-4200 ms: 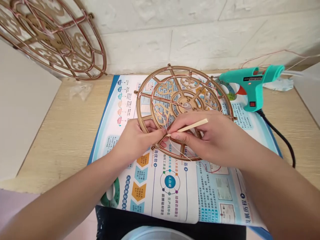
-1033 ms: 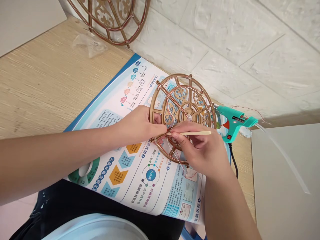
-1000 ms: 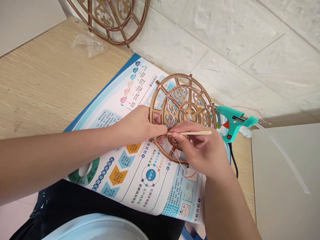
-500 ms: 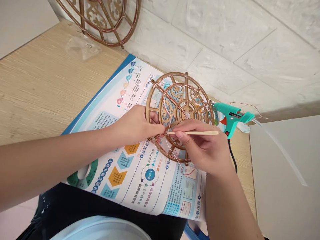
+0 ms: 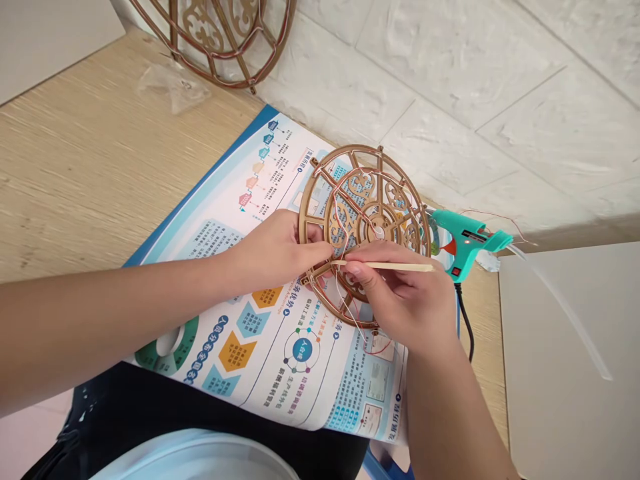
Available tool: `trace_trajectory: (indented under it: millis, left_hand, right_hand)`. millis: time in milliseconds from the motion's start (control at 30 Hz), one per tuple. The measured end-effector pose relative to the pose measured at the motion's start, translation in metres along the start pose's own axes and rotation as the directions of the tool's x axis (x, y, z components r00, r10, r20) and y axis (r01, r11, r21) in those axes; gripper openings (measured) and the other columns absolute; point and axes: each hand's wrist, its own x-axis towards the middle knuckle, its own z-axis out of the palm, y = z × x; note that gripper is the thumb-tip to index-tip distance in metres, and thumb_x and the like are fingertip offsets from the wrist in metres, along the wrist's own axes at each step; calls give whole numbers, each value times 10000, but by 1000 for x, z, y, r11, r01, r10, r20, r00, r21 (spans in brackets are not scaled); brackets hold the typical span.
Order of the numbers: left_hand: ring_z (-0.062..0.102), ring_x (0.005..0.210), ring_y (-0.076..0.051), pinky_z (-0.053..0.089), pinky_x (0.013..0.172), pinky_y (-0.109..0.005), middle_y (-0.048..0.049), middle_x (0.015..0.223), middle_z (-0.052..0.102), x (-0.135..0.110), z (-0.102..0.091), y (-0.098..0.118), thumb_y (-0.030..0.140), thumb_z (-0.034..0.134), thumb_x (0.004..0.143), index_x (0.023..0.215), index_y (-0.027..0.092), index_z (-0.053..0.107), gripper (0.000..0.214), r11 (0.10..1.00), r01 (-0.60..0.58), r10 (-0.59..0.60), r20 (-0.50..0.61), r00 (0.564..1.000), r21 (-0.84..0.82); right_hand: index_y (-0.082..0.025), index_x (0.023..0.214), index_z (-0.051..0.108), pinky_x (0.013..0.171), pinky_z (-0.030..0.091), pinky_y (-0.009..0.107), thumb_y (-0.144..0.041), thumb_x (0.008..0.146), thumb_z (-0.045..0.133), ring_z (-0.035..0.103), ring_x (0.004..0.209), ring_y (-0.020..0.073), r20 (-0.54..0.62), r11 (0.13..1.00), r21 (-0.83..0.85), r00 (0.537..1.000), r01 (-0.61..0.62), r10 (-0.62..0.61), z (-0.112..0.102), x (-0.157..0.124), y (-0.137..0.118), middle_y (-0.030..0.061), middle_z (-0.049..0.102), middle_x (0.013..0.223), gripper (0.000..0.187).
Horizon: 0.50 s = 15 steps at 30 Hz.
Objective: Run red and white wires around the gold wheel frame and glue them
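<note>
A round bronze-coloured openwork frame [image 5: 345, 167] with scroll ornaments stands tilted over a printed poster. My left hand [image 5: 285, 250] grips its left rim, the thumb on the front and fingertips showing behind. Between the thumb and fingers of my right hand [image 5: 410, 293] is a thin wooden stick [image 5: 400, 267]. The stick's tip touches a spoke near my left thumb, where thin wires pass. Loose red and white wire [image 5: 341, 290] runs over the frame and hangs below it. My right hand covers the frame's lower right part.
Behind the frame, a teal glue gun [image 5: 465, 243] with a clear glue stick lies by the wall. The poster [image 5: 260, 267] drapes over the table edge. A larger bronze frame [image 5: 250, 83] leans at the back, near a plastic bag [image 5: 175, 87]. A pale round tub [image 5: 200, 457] is at the front.
The view has shifted slightly, so most things sit a little further right. Both hands keep their hold, and the stick stays at about the same spot on the frame.
</note>
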Motion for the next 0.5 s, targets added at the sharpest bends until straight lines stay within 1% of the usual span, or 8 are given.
trace_trajectory:
  millis: [100,200,367,500]
  left_hand:
    - [638,593,-162,450,529,-253,-5,613,685,2,0,-2,289,643,806,628,197,706,210,1000,-8,8,-21,1000,0]
    - [607,566,-153,417,510,-254,0,583,656,3,0,-2,283,635,805,603,195,692,227,1000,-8,8,-34,999,15]
    - [516,515,-118,358,478,-242,26,530,585,2,0,-3,269,649,783,559,194,647,236,999,-18,21,-71,997,39]
    - [596,572,-139,401,514,-246,11,592,650,1,1,0,262,658,775,615,187,695,181,1000,7,-7,-20,1000,-6]
  right_hand:
    - [-184,890,753,700,561,256,-166,970,718,726,787,117,6,1000,-16,1000,15,-15,1,1,-1,12,797,878,88]
    - [-186,872,752,697,560,259,-165,970,721,722,775,118,17,1000,-10,1000,1,-1,2,2,-2,11,795,863,105]
    - [-184,876,751,703,566,258,-156,964,723,728,776,122,22,1000,3,1000,4,-4,4,4,-2,17,794,863,96]
    - [-189,883,746,703,567,254,-166,965,723,722,772,115,12,1000,27,1000,6,-6,3,2,1,13,793,865,89]
